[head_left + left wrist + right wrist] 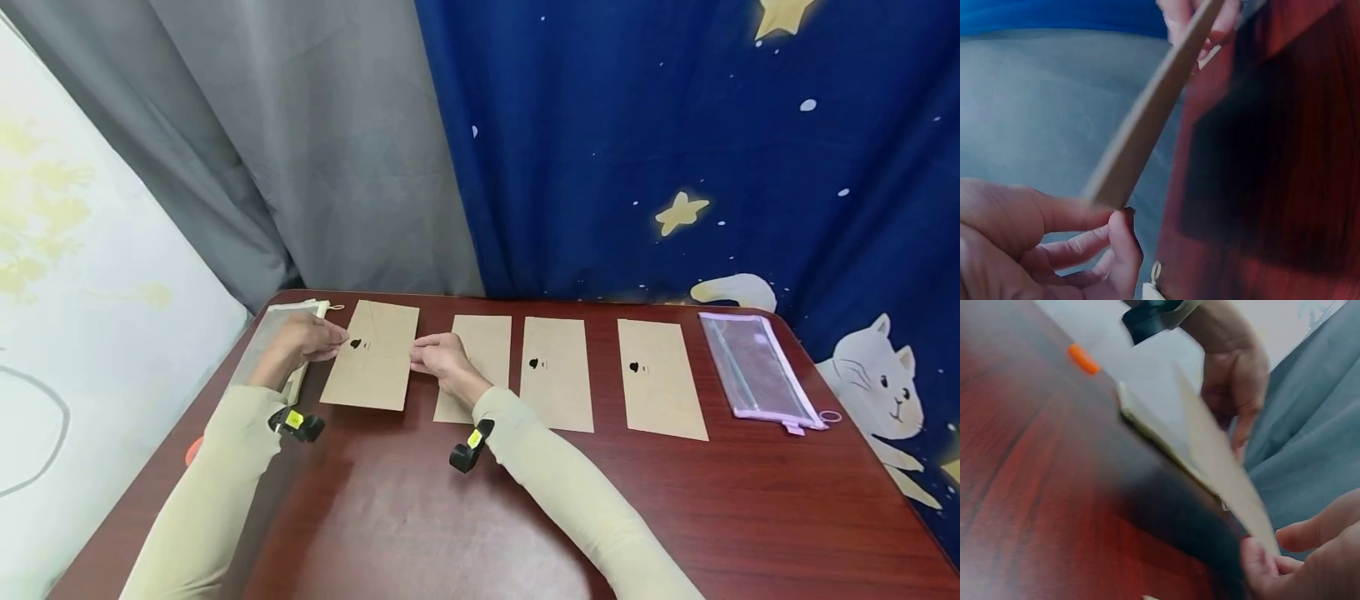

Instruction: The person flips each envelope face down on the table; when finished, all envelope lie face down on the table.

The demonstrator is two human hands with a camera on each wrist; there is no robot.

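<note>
A thin tan kraft-paper notebook (pixel 375 367) with a small black hat print is raised off the table at the left, its shadow falling on the wood below. My left hand (pixel 303 337) pinches its left edge between thumb and fingers. On the opposite edge, my right hand (pixel 442 358) pinches it too, as the thumb and fingers (pixel 1260 559) in the right wrist view show. The left wrist view catches the notebook (pixel 1147 115) nearly edge-on. Under my left arm lies a cream-trimmed mesh zip pouch (pixel 258 333), partly hidden.
Similar kraft notebooks lie in a row to the right: one (pixel 483 333) partly behind my right hand, another (pixel 555 383), and a third (pixel 663 383). A purple-trimmed mesh pouch (pixel 761 367) lies at the far right. An orange object (pixel 1084 359) sits near the table's left edge.
</note>
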